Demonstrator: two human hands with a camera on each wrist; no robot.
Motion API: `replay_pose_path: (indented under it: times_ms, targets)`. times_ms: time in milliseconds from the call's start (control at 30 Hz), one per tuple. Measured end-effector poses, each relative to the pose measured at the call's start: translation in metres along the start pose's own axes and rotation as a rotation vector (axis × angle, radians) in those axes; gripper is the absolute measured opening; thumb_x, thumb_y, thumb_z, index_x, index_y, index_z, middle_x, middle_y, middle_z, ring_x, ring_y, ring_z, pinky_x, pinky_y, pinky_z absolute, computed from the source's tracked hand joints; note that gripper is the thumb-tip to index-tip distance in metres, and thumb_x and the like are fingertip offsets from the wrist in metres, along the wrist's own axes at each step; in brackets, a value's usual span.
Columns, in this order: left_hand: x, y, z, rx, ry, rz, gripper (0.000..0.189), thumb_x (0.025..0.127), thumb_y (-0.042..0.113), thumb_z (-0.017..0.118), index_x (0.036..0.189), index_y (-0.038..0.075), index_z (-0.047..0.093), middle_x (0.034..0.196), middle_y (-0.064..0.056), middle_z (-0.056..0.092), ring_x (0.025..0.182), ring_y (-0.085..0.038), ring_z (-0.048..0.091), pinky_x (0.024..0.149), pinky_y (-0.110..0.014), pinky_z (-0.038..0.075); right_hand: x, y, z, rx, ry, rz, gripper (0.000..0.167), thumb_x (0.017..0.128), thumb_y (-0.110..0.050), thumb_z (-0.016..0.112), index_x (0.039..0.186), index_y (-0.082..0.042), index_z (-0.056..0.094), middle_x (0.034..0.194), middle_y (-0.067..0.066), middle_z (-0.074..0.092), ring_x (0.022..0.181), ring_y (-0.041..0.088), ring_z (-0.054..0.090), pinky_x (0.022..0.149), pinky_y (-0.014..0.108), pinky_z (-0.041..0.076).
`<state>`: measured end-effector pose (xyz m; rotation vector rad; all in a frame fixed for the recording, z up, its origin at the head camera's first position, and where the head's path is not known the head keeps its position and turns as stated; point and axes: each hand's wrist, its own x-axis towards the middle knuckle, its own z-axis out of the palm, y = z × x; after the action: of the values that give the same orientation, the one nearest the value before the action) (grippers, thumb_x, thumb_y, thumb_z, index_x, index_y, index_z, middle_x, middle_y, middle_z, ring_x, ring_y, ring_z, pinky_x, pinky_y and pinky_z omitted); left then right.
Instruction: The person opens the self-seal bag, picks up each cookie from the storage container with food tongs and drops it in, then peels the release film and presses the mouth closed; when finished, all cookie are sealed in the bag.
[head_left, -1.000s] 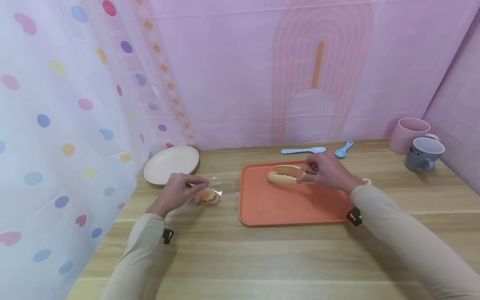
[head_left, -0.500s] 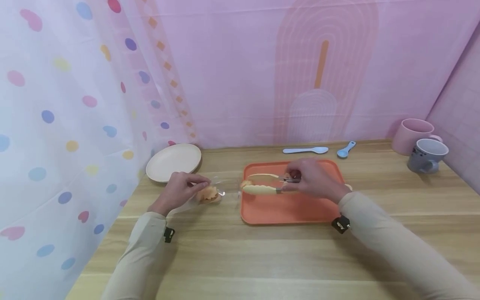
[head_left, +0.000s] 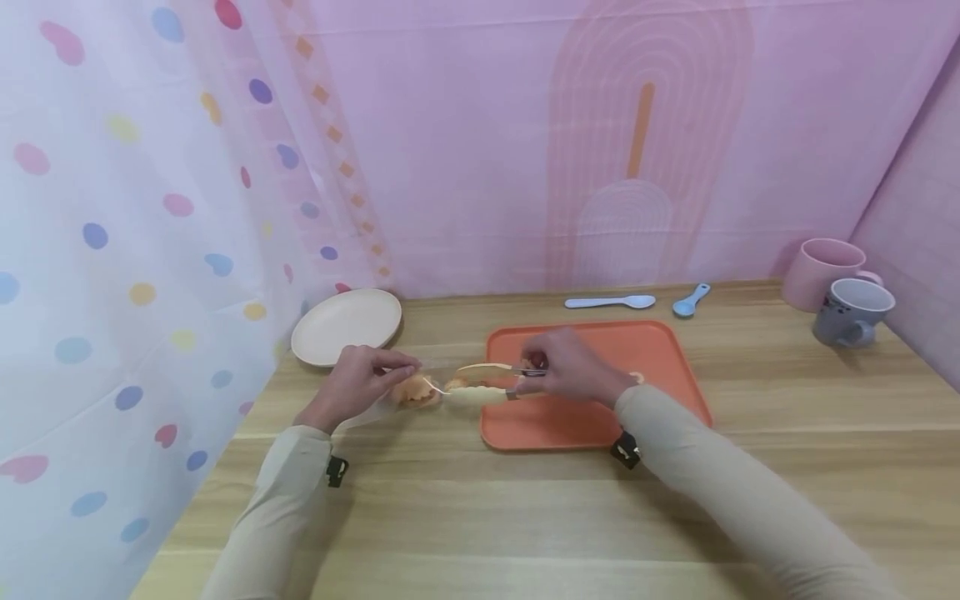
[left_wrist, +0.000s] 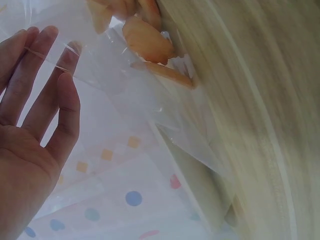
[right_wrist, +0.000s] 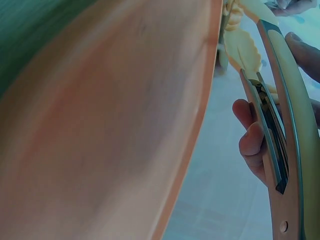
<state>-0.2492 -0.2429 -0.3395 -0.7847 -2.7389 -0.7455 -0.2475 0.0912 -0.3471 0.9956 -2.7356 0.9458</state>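
Note:
My left hand [head_left: 351, 385] pinches the edge of a clear plastic bag [left_wrist: 117, 70] between thumb and fingers, left of the tray. Inside the bag lie several browned bread pieces [left_wrist: 147, 42]. My right hand [head_left: 566, 362] grips metal tongs with cream scalloped ends [head_left: 478, 395], pointing left over the tray's left edge. Between the tong tips shows a small browned piece [head_left: 455, 384], right at the bag's mouth and close to the bread inside. In the right wrist view, fingers lie on both sides of the tong arms [right_wrist: 287, 100].
An orange tray [head_left: 652, 350] lies under my right hand. A cream plate [head_left: 345, 327] stands at the back left. Behind the tray lie a light blue spoon [head_left: 609, 302] and a blue measuring spoon [head_left: 690, 301]. A pink mug [head_left: 813, 279] and a grey mug [head_left: 843, 318] stand at the right.
My right hand has carried the tongs and the small piece left, from over the tray to the bag's mouth. The left hand has stayed in place holding the bag.

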Motion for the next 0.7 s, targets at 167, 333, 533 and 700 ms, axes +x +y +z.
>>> replay_pose_path:
  times_ms: [167, 333, 533, 700]
  targets:
    - [-0.001, 0.001, 0.001, -0.036, -0.023, -0.009, 0.015, 0.093, 0.013, 0.072, 0.105, 0.007, 0.079, 0.101, -0.008, 0.080, 0.092, -0.024, 0.076, 0.074, -0.034, 0.064, 0.004, -0.003, 0.005, 0.039, 0.009, 0.001, 0.023, 0.081, -0.028, 0.085, 0.076, -0.015, 0.067, 0.063, -0.006, 0.054, 0.061, 0.007, 0.043, 0.056, 0.021, 0.036]
    - [0.001, 0.001, 0.001, -0.026, 0.002, 0.013, 0.014, 0.092, 0.012, 0.073, 0.103, 0.008, 0.080, 0.098, -0.008, 0.080, 0.086, -0.021, 0.076, 0.074, -0.033, 0.064, 0.003, -0.005, 0.004, 0.094, 0.031, 0.011, 0.019, 0.080, -0.025, 0.086, 0.079, -0.015, 0.069, 0.066, -0.004, 0.058, 0.062, 0.009, 0.046, 0.057, 0.022, 0.040]
    - [0.001, 0.000, 0.002, -0.029, -0.006, 0.005, 0.014, 0.092, 0.011, 0.072, 0.104, 0.008, 0.080, 0.100, -0.008, 0.080, 0.090, -0.023, 0.076, 0.074, -0.034, 0.064, 0.004, -0.008, 0.007, 0.117, 0.035, -0.001, 0.020, 0.079, -0.026, 0.087, 0.078, -0.015, 0.070, 0.065, -0.005, 0.058, 0.061, 0.008, 0.047, 0.057, 0.021, 0.042]
    - [0.001, 0.000, 0.001, -0.038, -0.010, 0.003, 0.015, 0.092, 0.011, 0.072, 0.104, 0.007, 0.080, 0.100, -0.009, 0.080, 0.091, -0.025, 0.077, 0.073, -0.031, 0.063, 0.005, -0.010, 0.014, 0.121, 0.044, -0.010, 0.020, 0.082, -0.026, 0.085, 0.079, -0.016, 0.069, 0.065, -0.005, 0.055, 0.061, 0.008, 0.044, 0.057, 0.021, 0.039]
